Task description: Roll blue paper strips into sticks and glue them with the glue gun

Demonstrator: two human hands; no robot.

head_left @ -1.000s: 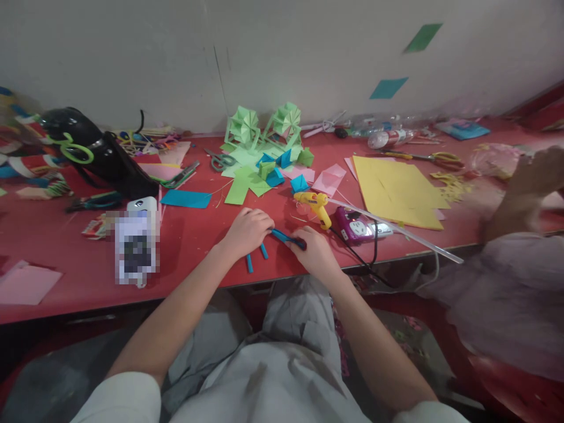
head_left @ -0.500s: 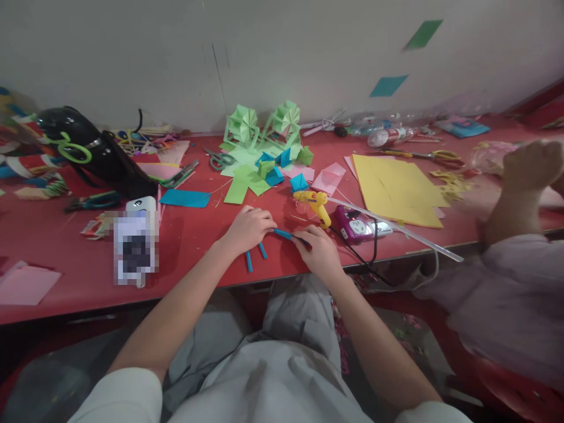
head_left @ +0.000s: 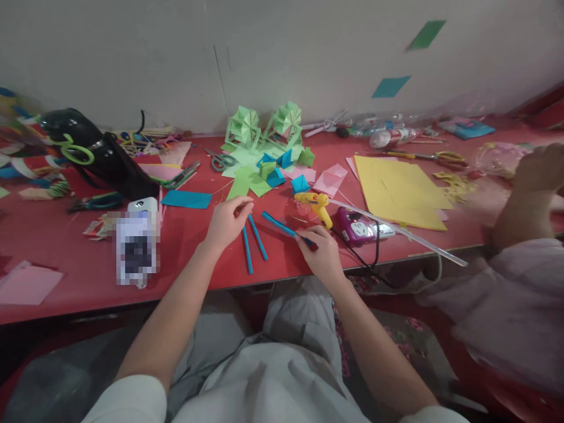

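My right hand [head_left: 321, 249] pinches the near end of a thin blue paper roll [head_left: 279, 224], which slants up to the left above the red table [head_left: 185, 235]. My left hand [head_left: 229, 223] is apart from that roll, with thumb and fingertips drawn together; anything between them is too small or hidden to make out. Two more blue paper rolls lie beside this hand: one roll [head_left: 247, 252] at the left, another roll [head_left: 259, 239] at its right. Beyond my right hand rests a yellow glue gun [head_left: 318, 205], a clear glue stick [head_left: 409, 236] reaching out behind it.
Folded green paper figures [head_left: 244, 126] stand at the back among paper pieces and scissors [head_left: 220, 160]. A purple power socket [head_left: 356, 228] with cords, yellow sheets [head_left: 396, 194] and another person's arm [head_left: 526, 200] are rightward. A phone [head_left: 137, 249] and black bottle [head_left: 92, 153] are leftward.
My left hand has let go of the blue paper roll and moved up and left, uncovering more of the two rolls on the table. The right hand keeps its roll.
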